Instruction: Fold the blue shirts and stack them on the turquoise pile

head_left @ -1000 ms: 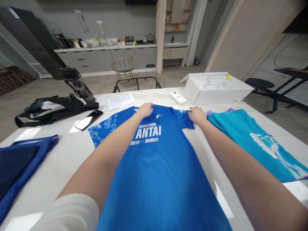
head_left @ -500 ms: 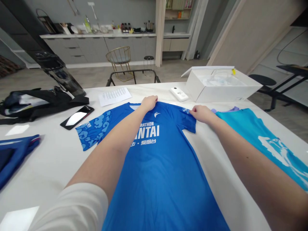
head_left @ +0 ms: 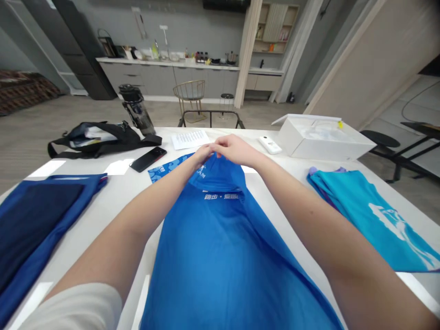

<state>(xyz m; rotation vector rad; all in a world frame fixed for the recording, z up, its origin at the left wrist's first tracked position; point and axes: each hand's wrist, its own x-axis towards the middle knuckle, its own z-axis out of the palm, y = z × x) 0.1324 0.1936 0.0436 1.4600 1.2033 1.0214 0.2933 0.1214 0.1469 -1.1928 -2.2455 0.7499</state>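
A blue T-shirt [head_left: 209,238] with white lettering lies lengthwise on the white table, its right side turned over toward the middle at the top. Near the collar, my left hand [head_left: 203,153] is closed on the shirt's upper edge. My right hand [head_left: 233,149] meets it there, fingers pinched on the shirt cloth, the two hands touching. Fingertips are partly hidden behind one another. The patterned left sleeve [head_left: 168,168] stays spread flat beside my left forearm. Most of the chest print is covered by the turned-over cloth.
Folded dark blue clothes [head_left: 41,211] lie at the left, folded turquoise clothes [head_left: 374,215] at the right. Along the far side are a black bag [head_left: 99,137], a bottle [head_left: 137,110], a phone [head_left: 148,159], a paper sheet [head_left: 190,139], a white device [head_left: 270,145] and a white box [head_left: 319,140].
My right hand has carried the right sleeve leftward to the collar, beside my left hand, turning the shirt's right side inward. The camera view has shifted left.
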